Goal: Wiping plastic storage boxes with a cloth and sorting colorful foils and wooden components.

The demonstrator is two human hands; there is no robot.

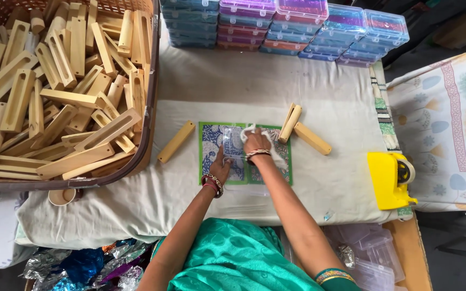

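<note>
White cloth (pixel 250 131) gripped by right hand (pixel 257 142); left hand (pixel 221 167) steadies clear box (pixel 233 142).

Big basket (pixel 149 108) stuffed with wooden blocks (pixel 55 86) on the left, stacked colourful plastic boxes (pixel 292 24) up top, yellow tape dispenser (pixel 390 179) on the right.

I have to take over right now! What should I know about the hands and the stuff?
Left hand presses flat on a clear plastic sheet lying on the blue patterned mat.
Right hand grips a white cloth on that sheet.
Three wooden blocks lie loose on the table cloth; a basket holds many more.
How far the wiping has got cannot be told.
</note>
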